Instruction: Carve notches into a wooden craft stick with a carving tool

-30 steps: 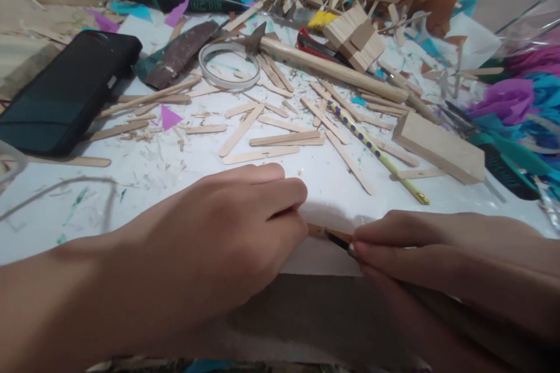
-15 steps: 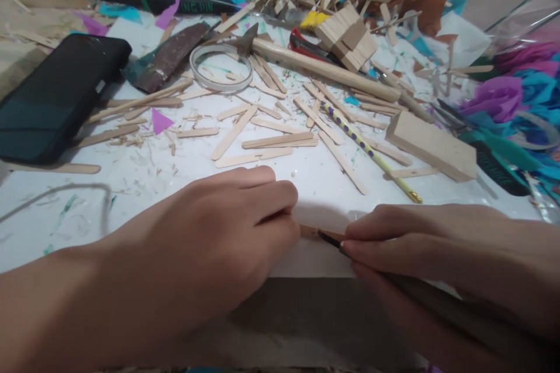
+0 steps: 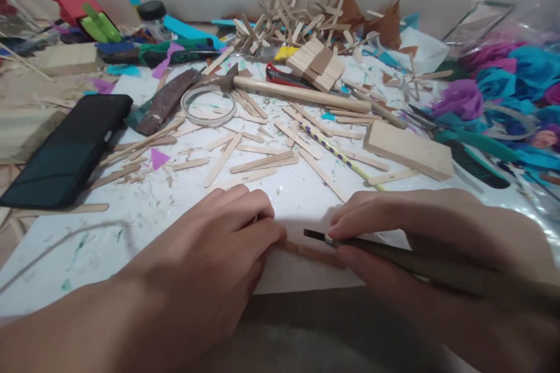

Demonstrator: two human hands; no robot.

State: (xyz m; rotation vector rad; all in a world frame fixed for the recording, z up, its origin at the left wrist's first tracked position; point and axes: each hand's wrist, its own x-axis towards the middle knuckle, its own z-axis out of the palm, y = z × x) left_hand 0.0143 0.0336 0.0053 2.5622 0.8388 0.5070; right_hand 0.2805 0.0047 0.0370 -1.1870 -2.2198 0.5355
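My left hand (image 3: 223, 245) is closed on one end of a wooden craft stick (image 3: 312, 253) near the front edge of the white board (image 3: 175, 233). The stick's free end reaches right, toward the other hand. In my right hand (image 3: 394, 233) is a slim, dark-handled craft knife (image 3: 376, 249), pinched close to its short blade. The blade tip points left and sits just above the stick, apart from it. The fingertips of my left hand are partly hidden.
Loose craft sticks (image 3: 265, 162) and shavings litter the board. A black phone (image 3: 65, 151) lies left; a tape roll (image 3: 208, 105), hammer (image 3: 301, 93), spotted pencil (image 3: 336, 154) and wooden block (image 3: 409, 148) lie beyond the hands. Crepe paper flowers (image 3: 459, 99) crowd the right.
The knife blade has lifted off the stick and moved slightly back from it. More of the stick now shows between my hands. The view has tilted up and shifted a little.
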